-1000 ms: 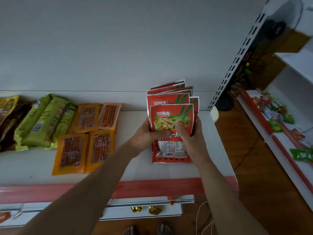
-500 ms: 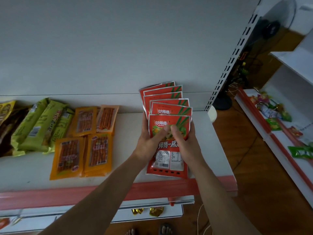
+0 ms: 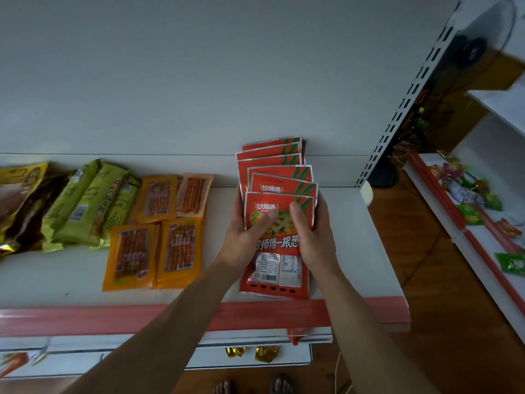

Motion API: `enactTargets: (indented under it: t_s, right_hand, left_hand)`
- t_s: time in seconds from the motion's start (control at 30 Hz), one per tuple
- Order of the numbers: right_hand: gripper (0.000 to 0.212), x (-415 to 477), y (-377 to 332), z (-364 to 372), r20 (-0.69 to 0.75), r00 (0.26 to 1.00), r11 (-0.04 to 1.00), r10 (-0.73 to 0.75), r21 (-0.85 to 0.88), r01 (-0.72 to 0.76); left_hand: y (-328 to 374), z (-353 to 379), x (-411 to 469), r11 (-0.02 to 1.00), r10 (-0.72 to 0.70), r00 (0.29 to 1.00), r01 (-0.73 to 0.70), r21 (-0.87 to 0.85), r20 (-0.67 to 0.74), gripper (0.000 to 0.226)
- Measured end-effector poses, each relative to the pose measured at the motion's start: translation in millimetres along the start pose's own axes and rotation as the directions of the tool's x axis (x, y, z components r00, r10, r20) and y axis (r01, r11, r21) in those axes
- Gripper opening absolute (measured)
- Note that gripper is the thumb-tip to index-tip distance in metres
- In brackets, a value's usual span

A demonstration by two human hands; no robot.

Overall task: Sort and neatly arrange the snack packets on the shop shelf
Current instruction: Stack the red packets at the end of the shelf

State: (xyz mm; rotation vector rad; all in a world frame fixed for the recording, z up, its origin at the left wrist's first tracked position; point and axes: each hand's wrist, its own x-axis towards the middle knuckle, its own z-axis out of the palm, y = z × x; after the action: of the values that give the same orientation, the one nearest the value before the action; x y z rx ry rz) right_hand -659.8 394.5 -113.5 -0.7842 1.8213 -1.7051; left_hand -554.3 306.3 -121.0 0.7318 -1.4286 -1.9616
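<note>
A fanned stack of several red snack packets lies on the right part of the white shelf, its far end against the back panel. My left hand grips the stack's left edge, thumb pressed on the top packet. My right hand holds the right edge, thumb also on top. Left of the stack lie several orange packets in two rows. Further left sit green packets, then yellow and dark brown packets at the frame's edge.
A red price strip runs along the shelf's front edge. A lower shelf below holds gold-wrapped sweets. A perforated upright ends the shelf on the right. Another shelf unit with mixed sweets stands at right across wooden floor.
Both hands have drawn the front packets slightly toward the shelf's front edge, and the fan of red packets has spread out longer. The other packets have not moved.
</note>
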Motion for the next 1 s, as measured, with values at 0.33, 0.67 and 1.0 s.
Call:
enactTargets:
  t_s: [0.33, 0.67, 1.0]
  right_hand:
    - [0.039, 2, 8, -10, 0.022, 0.995, 0.993, 0.093, 0.068, -0.094]
    - [0.044, 3, 12, -14, 0.0, 0.995, 0.992, 0.096, 0.083, -0.095]
    - [0.043, 9, 12, -10, 0.033, 0.994, 0.989, 0.107, 0.095, -0.11]
  left_hand:
    - [2, -3, 10, 0.999, 0.02, 0.999, -0.019, -0.029, 0.03, 0.058]
    - [6, -3, 27, 0.999, -0.038, 0.998, 0.038, 0.003, 0.052, 0.068]
    - [7, 4, 32, 0.999, -0.036, 0.998, 0.035, 0.024, 0.045, 0.078]
